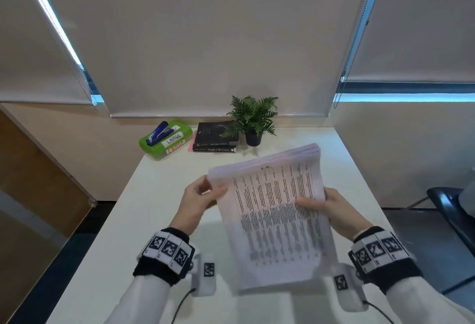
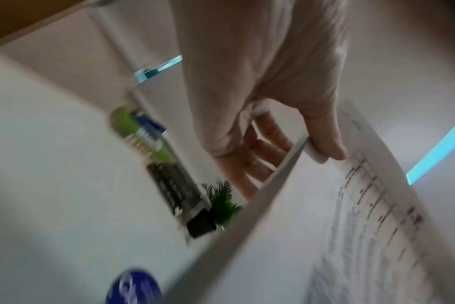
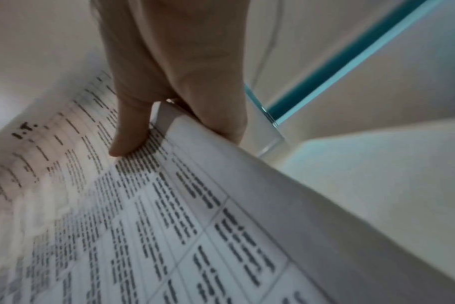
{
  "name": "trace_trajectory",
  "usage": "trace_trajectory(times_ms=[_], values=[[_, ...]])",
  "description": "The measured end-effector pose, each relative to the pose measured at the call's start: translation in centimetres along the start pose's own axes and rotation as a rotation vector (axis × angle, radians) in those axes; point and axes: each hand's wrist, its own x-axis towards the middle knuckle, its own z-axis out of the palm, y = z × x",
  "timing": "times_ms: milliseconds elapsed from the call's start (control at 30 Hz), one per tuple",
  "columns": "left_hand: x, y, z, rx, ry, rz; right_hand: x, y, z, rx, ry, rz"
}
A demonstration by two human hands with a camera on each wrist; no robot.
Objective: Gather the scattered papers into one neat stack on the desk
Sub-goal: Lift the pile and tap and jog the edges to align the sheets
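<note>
Head view has us holding the whole bundle of papers (image 1: 277,210) up off the desk (image 1: 159,221), tilted, printed face toward us. We'll use the potted plant (image 1: 253,120) at the back of the desk as our landmark: the bundle hangs in front of it, on our side, its far corner reaching almost up to the pot.

Left hand (image 1: 199,201) pinches the left long edge, thumb on the printed side and fingers behind. Left wrist view is blurry, but it backs that up, with the fingers (image 2: 257,162) showing behind the sheets. Right hand (image 1: 331,208) clamps the right long edge the same way; right wrist view shows the thumb (image 3: 130,131) pressed flat on the text. So both hands are closed on the paper, neither spread wide.

What matters for what's coming: the long axis runs from the plant end down toward us, and the hands sit on opposite long sides near the upper half, about equally close. The sheets look fanned at the plant-side corner, so we'd guess they aren't squared yet. Tapping the near short edge down on the desk would probably line them up. No loose sheets visible on the desk.

Green box (image 1: 167,141) with a blue stapler (image 1: 159,133) and the dark books (image 1: 217,138) sit left of the plant.
</note>
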Motion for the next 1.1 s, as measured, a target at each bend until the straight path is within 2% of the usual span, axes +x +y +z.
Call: trace_trajectory(times_ms=[67, 133, 233, 300, 400, 533, 633, 800, 933, 1000, 1100], values=[[-0.5, -1.7, 0.4, -0.083, -0.045, -0.159, 0.4, 1.5, 0.7, 0.147, -0.011, 0.117], [-1.5, -3.7, 0.9, -0.008, -0.040, -0.234, 0.7, 3.0, 1.5, 0.239, -0.022, 0.235], [-2.3, -5.2, 1.3, 0.051, 0.055, -0.229, 0.5, 4.1, 2.5, 0.317, -0.068, 0.365], [-2.6, -5.1, 1.8, 0.079, 0.126, -0.206, 0.4, 3.9, 3.1, 0.347, -0.085, 0.385], [-2.9, -4.3, 3.1, 0.150, 0.253, -0.105, 0.5, 3.0, 4.4, 0.282, 0.007, 0.271], [-3.3, -2.7, 4.6, 0.031, 0.308, 0.003, 0.5, 2.2, 6.1, 0.186, 0.179, -0.085], [-3.1, -3.3, 4.7, -0.019, 0.263, -0.024, 0.7, 3.1, 6.9, 0.200, 0.220, -0.199], [-2.2, -5.6, 4.4, 0.037, 0.199, -0.138, 1.4, 5.8, 7.1, 0.233, 0.230, -0.097], [-2.1, -4.6, 4.7, -0.051, 0.172, -0.186, 1.7, 5.7, 6.4, 0.217, 0.207, -0.114], [-1.7, -4.4, 4.4, -0.021, 0.157, -0.206, 1.9, 5.1, 5.8, 0.135, 0.286, -0.212], [-1.5, -4.6, 3.9, -0.025, 0.137, -0.206, 1.8, 3.1, 5.4, -0.159, 0.484, -0.530]])
